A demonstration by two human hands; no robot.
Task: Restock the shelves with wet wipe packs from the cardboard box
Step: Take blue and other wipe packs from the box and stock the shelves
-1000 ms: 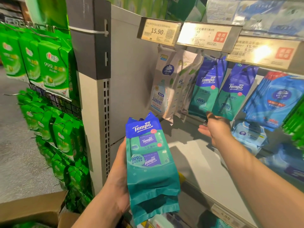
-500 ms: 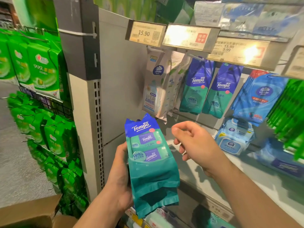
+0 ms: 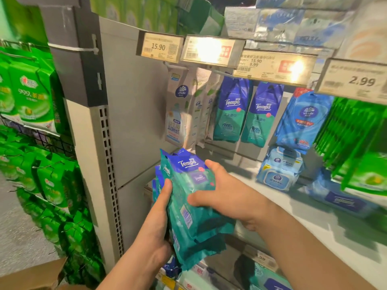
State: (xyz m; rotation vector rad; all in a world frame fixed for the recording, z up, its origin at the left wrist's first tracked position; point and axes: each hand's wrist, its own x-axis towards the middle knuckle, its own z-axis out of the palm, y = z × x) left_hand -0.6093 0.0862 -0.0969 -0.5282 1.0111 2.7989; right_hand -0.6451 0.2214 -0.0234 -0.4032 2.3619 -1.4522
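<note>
- The right hand (image 3: 227, 197), which a second ago was reaching to the hanging packs at right of centre, has come back to the stack of Tempo packs (image 3: 189, 208) in the lower middle of the frame; its fingers now curl over the front pack, thumb on the face
- The left hand (image 3: 156, 233) still grips the stack from the left edge, thumb pressed on the front and fingers hidden behind it; the stack has tipped from upright to leaning right
- My reading: the right hand is peeling one pack off the stack to hang it, so no pack from this handful has reached the hook yet
- The cardboard box (image 3: 31, 277) shows only as a flap at the lower left corner
- Writing: "Tempo" in white on the blue top of the held packs and on the two hanging Tempo packs (image 3: 245, 109) at right of centre, with "99.9%" lower down
- "Vinda" on the white hanging pack (image 3: 178, 109) at centre and on the blue packs (image 3: 301, 120) to the right
- Price tags (image 3: 160, 48) along the top read 15.90, then 15.90 over 9.99, then 2.99 at far right; the second is washed out by glare
- Green packs (image 3: 31, 97) at upper left carry "999"
</note>
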